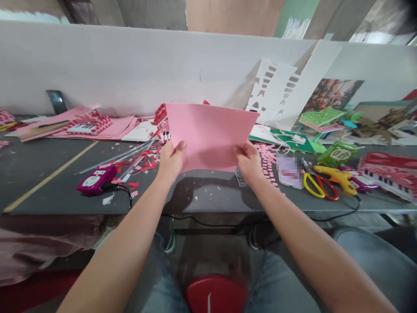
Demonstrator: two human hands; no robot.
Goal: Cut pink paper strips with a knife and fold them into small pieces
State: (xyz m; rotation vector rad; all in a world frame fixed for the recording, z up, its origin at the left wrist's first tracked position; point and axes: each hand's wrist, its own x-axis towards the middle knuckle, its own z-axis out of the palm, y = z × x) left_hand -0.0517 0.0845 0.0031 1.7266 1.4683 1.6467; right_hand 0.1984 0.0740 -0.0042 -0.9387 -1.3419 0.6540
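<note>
Between left hand (172, 160) and right hand (250, 161), pink sheet (210, 135); rightward, printed green packet (339, 153).

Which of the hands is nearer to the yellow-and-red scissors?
Right. The right hand, holding the pink sheet by its right side, is left of the scissors; the left hand, at the sheet's other side, is farther left.

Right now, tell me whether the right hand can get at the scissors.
Probably yes, but the right hand would first have to let go of the pink sheet; the scissors lie farther right on the table, their looped handles uncovered.
</note>
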